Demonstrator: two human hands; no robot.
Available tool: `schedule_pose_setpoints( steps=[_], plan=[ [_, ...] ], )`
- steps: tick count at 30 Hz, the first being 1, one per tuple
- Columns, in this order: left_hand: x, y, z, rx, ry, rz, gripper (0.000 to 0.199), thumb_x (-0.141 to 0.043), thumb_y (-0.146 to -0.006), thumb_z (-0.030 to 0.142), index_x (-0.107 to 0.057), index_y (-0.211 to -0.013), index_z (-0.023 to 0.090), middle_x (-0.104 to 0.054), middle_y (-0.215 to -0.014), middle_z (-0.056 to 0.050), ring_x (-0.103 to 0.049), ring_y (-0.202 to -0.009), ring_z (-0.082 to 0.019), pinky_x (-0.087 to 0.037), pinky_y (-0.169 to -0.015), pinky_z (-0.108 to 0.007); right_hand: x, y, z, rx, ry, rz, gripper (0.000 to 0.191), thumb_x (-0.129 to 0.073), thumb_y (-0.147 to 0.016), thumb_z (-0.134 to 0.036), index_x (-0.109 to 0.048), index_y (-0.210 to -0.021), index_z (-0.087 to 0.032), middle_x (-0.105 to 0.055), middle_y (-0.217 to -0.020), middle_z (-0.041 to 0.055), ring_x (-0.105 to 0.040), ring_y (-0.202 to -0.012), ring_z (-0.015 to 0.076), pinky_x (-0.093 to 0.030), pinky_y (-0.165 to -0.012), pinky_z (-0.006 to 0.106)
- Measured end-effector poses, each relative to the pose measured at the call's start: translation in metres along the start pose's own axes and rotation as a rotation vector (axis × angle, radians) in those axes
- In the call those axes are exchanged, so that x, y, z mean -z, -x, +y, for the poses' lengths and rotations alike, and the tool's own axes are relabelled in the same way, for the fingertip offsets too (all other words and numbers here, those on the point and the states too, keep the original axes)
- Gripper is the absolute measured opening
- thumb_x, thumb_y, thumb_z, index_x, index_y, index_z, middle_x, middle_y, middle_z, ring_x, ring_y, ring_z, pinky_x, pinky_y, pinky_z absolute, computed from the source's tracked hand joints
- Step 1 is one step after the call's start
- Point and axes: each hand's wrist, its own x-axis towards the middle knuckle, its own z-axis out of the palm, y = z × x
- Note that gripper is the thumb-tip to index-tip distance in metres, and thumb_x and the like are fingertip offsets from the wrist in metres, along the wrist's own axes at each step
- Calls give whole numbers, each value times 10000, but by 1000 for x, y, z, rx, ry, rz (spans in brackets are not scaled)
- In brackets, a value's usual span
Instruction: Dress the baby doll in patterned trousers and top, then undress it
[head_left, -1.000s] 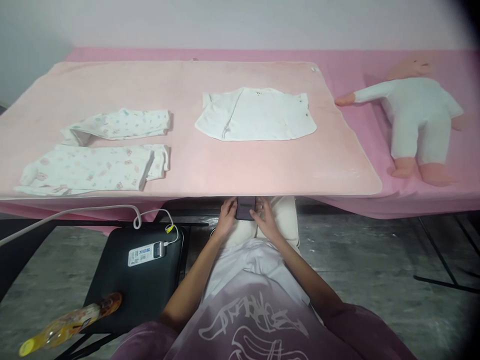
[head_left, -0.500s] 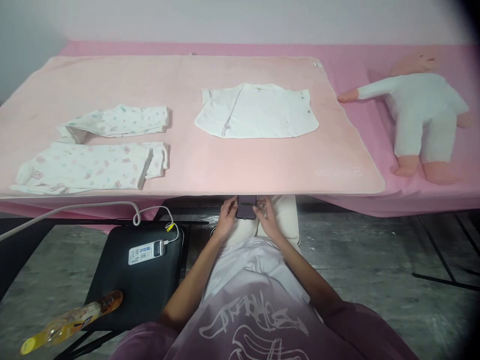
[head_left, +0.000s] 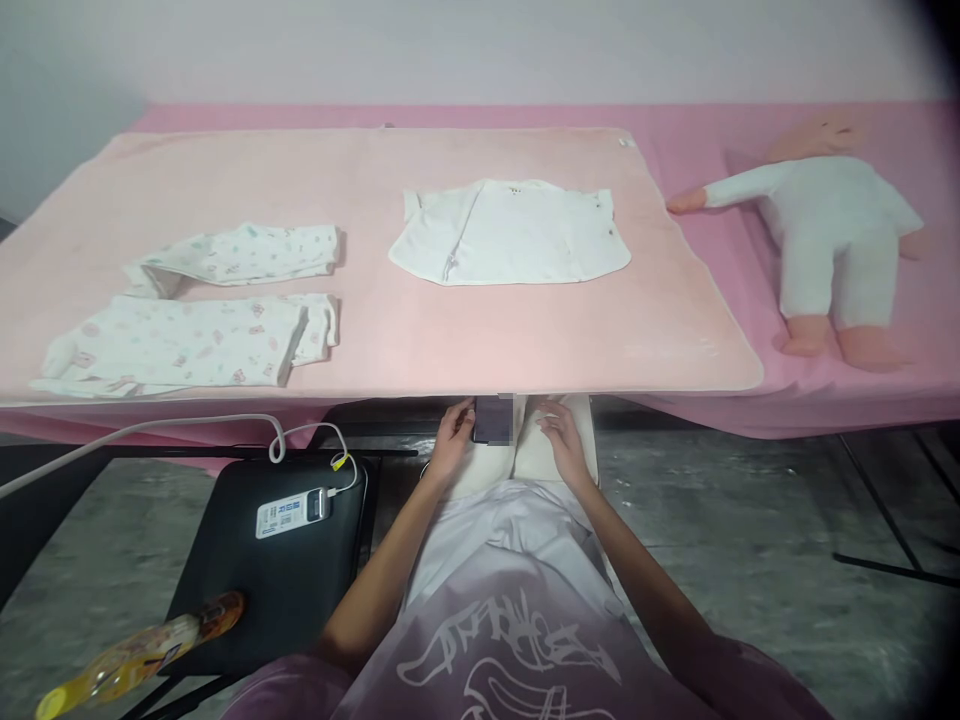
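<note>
A dark phone point(head_left: 490, 420) lies over my lap, just below the table's front edge, its right side blurred out. My left hand point(head_left: 453, 440) grips its left edge with the fingers. To the right of the phone, my right hand point(head_left: 562, 438) is off it, fingers apart and holding nothing, above my right thigh. On the table beyond my hands, a small white baby shirt point(head_left: 517, 240) is spread flat. Two printed baby garments point(head_left: 247, 256) point(head_left: 180, 342) lie folded to the left.
A pink mat point(head_left: 450, 345) covers much of the table. A doll in white point(head_left: 840, 225) lies at the right. On a black stool point(head_left: 292, 590) to my left sit a power bank point(head_left: 289, 514) with a white cable point(head_left: 187, 418) and a tipped yellow-capped bottle point(head_left: 135, 660).
My right hand has let go of the phone and moved a little to the right. My left hand stays on the phone. The view has tilted up slightly.
</note>
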Motion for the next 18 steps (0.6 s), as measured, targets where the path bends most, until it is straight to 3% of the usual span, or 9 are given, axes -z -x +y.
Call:
schedule_pose_setpoints(
  steps=[5, 10, 14, 18],
  plan=[
    [17, 6, 17, 52, 0, -1, 506, -744, -992, 667, -822, -1319, 288, -801, -1464, -91, -724, -1402, -357, -535, -1281, -540, 50, 13, -16, 60, 98, -28, 411, -705, -1085, -549, -708, -1391, -275, -794, -1343, 121, -776, -1126, 273, -608, -1122, 512],
    [53, 15, 45, 6, -76, 29, 309, -771, -966, 682, -877, -1094, 422, -863, -1220, 25, -775, -1238, -380, -598, -1177, -594, 125, 32, -50, 131, 267, 60, 383, -724, -1095, -550, -762, -1367, -283, -813, -1246, 137, -798, -1079, 304, -645, -1031, 539],
    [78, 23, 101, -50, -137, -240, 323, -691, -1045, 668, -895, -961, 433, -862, -993, 48, -798, -988, -292, -669, -961, -490, 186, 43, -72, 237, 377, 265, 368, -749, -1064, -605, -805, -1277, -311, -816, -1094, 147, -804, -956, 327, -641, -922, 558],
    [84, 18, 173, -101, -158, -528, 378, -593, -1096, 688, -894, -1076, 460, -842, -940, 27, -779, -925, -283, -647, -905, -487, 240, 38, -101, 437, 457, 517, 363, -796, -1025, -676, -835, -1111, -325, -766, -885, 186, -753, -796, 333, -581, -830, 595]
  ],
)
